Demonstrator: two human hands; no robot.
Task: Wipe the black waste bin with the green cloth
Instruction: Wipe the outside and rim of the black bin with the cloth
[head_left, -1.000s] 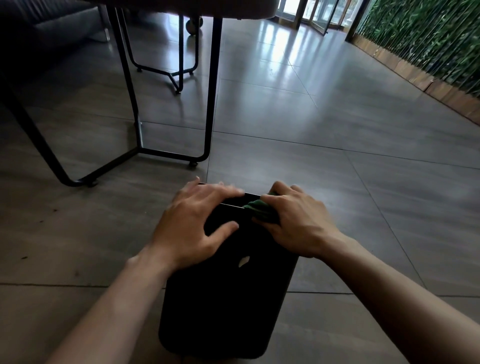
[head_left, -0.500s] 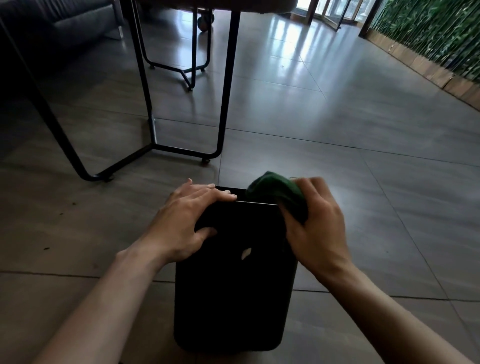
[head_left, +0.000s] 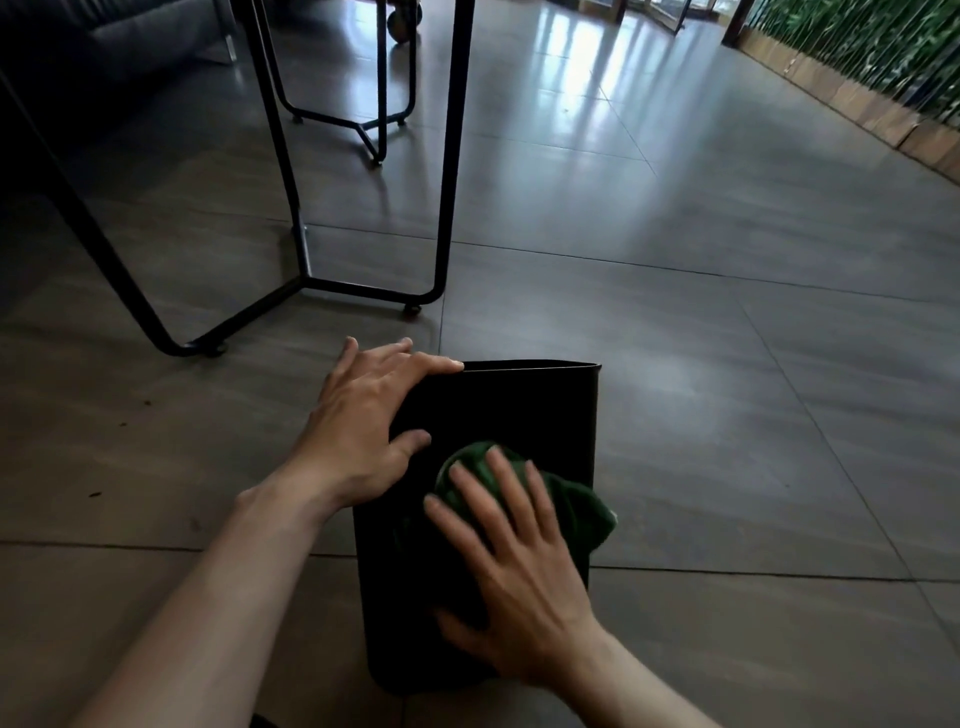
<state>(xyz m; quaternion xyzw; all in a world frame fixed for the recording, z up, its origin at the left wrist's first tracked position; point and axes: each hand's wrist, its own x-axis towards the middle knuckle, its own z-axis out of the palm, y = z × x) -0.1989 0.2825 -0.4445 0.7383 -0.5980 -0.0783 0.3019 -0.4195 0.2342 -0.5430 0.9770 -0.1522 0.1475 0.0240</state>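
since the last look, the right hand (head_left: 511, 582) has come down from the far top edge of the black waste bin (head_left: 524, 410) to its near side, and the green cloth (head_left: 574, 506) came with it. now the cloth is spread under the palm, not bunched up at the rim.

the bin lies on its side on the grey tiled floor (head_left: 727, 338), near the person, with its open end pointing far away. the side that faces up is flat and dark.

the right hand lies flat on the cloth with its fingers straight and spread. it presses the cloth onto the middle of the bin's top side. a bit of the cloth sticks out past the bin's right edge. the hand looks a little blurry.

the left hand (head_left: 363, 421) holds the bin at its far left corner. its fingers bend over the left edge and the far rim, and the thumb presses on the top side, just left of the cloth.

far and to the left stand black metal table legs (head_left: 447, 156) on the floor, well apart from the bin. more thin black legs (head_left: 382, 78) stand behind them. a dark sofa (head_left: 130, 36) sits at the far left. along the far right runs a wall of green leaves (head_left: 857, 47) with a brown wooden strip below it.
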